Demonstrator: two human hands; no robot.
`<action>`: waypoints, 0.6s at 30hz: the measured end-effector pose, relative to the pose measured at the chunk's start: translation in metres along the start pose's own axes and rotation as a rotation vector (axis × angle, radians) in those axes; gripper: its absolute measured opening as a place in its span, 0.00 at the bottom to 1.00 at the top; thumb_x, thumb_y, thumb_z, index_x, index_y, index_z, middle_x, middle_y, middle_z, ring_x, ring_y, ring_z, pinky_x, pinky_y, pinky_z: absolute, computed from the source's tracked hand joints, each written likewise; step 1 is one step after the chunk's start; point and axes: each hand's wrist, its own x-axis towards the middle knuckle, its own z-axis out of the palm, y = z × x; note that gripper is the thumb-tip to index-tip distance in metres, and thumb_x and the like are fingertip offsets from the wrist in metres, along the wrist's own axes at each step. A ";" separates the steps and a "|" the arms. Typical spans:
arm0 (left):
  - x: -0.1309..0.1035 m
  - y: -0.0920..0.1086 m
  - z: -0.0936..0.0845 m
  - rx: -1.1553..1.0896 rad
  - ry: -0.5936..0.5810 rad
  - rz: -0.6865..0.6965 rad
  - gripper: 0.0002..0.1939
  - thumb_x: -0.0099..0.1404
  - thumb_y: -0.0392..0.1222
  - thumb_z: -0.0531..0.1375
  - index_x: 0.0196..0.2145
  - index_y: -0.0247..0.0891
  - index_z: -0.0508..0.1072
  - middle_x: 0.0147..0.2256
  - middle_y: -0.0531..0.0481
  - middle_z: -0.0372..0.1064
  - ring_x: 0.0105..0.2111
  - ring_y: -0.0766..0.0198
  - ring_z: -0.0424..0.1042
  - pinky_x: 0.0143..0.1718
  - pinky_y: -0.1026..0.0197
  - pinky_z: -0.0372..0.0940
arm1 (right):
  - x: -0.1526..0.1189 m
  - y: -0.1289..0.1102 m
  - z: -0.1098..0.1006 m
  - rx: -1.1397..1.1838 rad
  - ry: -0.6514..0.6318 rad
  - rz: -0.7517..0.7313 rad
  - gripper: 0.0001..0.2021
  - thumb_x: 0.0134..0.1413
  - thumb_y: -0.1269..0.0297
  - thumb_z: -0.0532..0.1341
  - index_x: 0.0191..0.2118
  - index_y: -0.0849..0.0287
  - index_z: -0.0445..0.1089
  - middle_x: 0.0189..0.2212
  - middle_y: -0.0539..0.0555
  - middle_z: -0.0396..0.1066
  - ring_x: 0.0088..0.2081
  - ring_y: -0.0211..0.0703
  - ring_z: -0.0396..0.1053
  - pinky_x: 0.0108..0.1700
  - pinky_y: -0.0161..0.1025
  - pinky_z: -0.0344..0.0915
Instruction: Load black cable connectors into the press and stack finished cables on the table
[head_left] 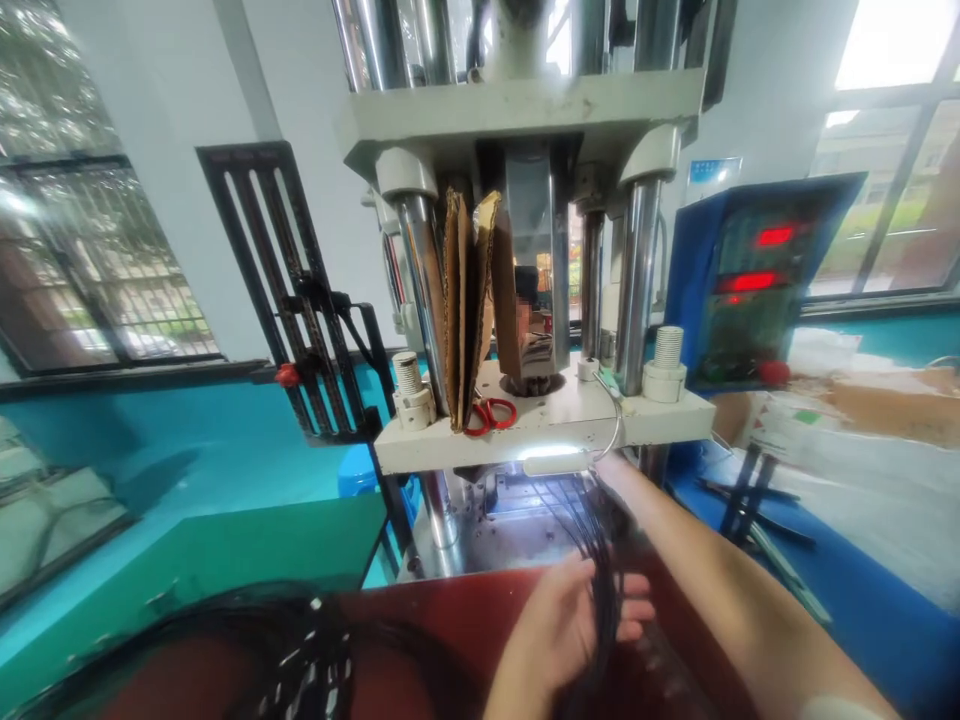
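A bundle of thin black cables runs through my left hand, with the thumb on the near side and the fingers curled behind. From there the strands fan upward into the lit lower opening of a white press. My right arm reaches from the lower right to the underside of the press plate. My right hand is by the far ends of the cables, its fingers mostly hidden by the plate and the lamp.
Red-handled scissors and folded cardboard rest on the press plate. More black cable lies coiled on the dark red table. A blue control box with red displays stands right, above a blue table holding tools.
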 end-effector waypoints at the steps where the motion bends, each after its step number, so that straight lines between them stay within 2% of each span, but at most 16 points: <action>1: 0.000 -0.004 0.004 -0.038 -0.057 -0.039 0.23 0.55 0.45 0.57 0.47 0.30 0.61 0.42 0.33 0.68 0.39 0.51 0.71 0.38 0.57 0.60 | -0.007 0.001 -0.001 0.020 0.018 0.029 0.11 0.59 0.60 0.54 0.37 0.63 0.65 0.29 0.49 0.66 0.24 0.31 0.63 0.24 0.31 0.63; 4: 0.001 -0.019 0.019 -0.159 -0.101 -0.088 0.24 0.55 0.47 0.57 0.48 0.34 0.61 0.42 0.36 0.68 0.40 0.51 0.70 0.41 0.55 0.59 | -0.039 0.004 -0.007 0.099 0.052 0.085 0.10 0.58 0.60 0.54 0.33 0.63 0.64 0.21 0.45 0.62 0.17 0.28 0.56 0.18 0.28 0.56; 7: 0.002 -0.036 0.033 -0.251 0.009 -0.091 0.21 0.56 0.49 0.57 0.45 0.35 0.64 0.36 0.42 0.70 0.36 0.55 0.71 0.40 0.56 0.60 | -0.083 0.002 -0.014 0.181 0.052 0.091 0.09 0.52 0.60 0.58 0.30 0.61 0.64 0.18 0.44 0.62 0.15 0.30 0.56 0.17 0.29 0.53; 10: -0.001 -0.055 0.045 -0.238 0.108 -0.087 0.18 0.56 0.50 0.58 0.39 0.36 0.66 0.24 0.51 0.66 0.24 0.65 0.68 0.31 0.61 0.60 | -0.119 -0.004 -0.021 0.241 0.071 0.084 0.10 0.44 0.57 0.61 0.27 0.59 0.65 0.17 0.45 0.63 0.16 0.34 0.59 0.18 0.32 0.56; 14: -0.008 -0.071 0.058 -0.089 0.103 -0.177 0.15 0.56 0.52 0.59 0.28 0.37 0.61 0.17 0.58 0.54 0.16 0.73 0.56 0.21 0.66 0.55 | -0.145 -0.016 -0.037 0.297 0.153 0.061 0.12 0.41 0.54 0.62 0.26 0.57 0.64 0.16 0.44 0.62 0.16 0.35 0.59 0.18 0.33 0.57; 18: -0.014 -0.073 0.067 0.004 0.108 -0.234 0.17 0.56 0.52 0.59 0.25 0.38 0.57 0.15 0.61 0.46 0.13 0.76 0.46 0.16 0.71 0.43 | -0.157 -0.023 -0.066 0.342 0.253 0.050 0.13 0.38 0.55 0.64 0.26 0.58 0.64 0.17 0.45 0.63 0.17 0.34 0.60 0.18 0.32 0.57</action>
